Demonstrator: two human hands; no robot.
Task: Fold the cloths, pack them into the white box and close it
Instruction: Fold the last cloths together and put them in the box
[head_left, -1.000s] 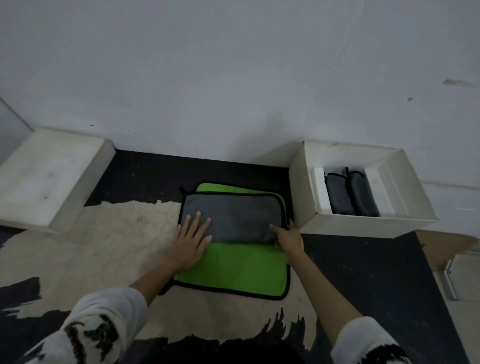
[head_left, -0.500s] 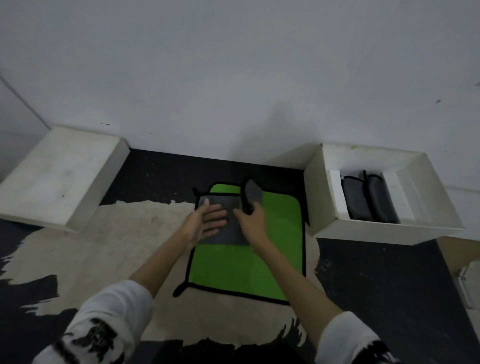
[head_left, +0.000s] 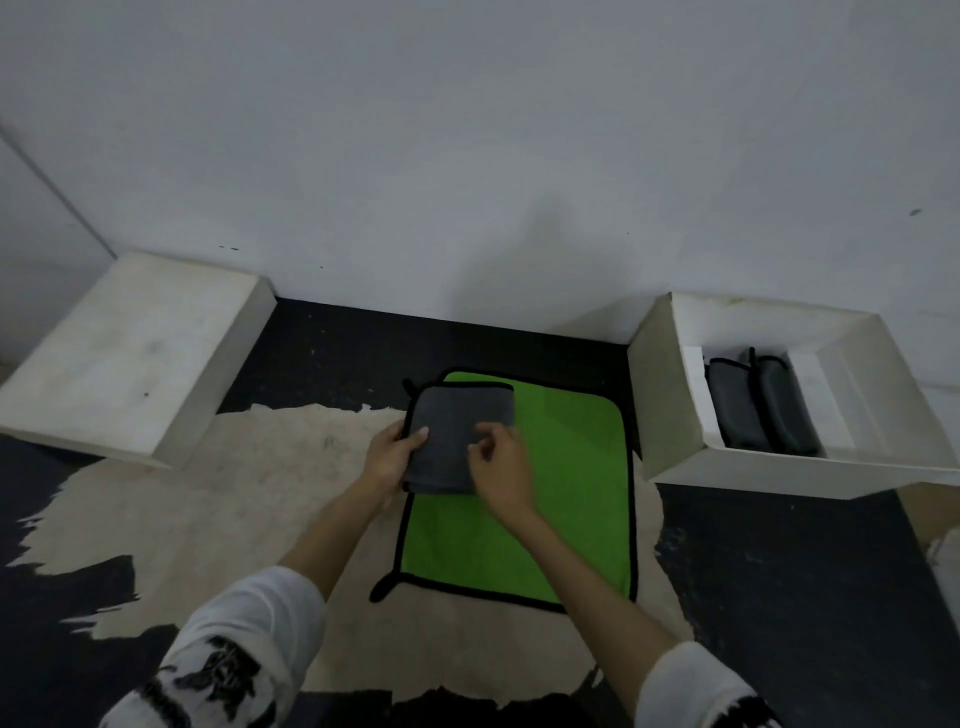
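We are midway through folding: the grey cloth (head_left: 457, 436), now a compact square, lies on the far left part of the green cloth (head_left: 550, 499) spread on the surface. Our left hand (head_left: 392, 457) pinches its left edge with thumb on top, while our right hand (head_left: 501, 467), blurred and loosely curled, rests on its right side. Next, we judge, comes lifting the bundle without letting it unfold and carrying it right to the white box (head_left: 670, 405), where two dark folded cloths (head_left: 758, 405) already stand.
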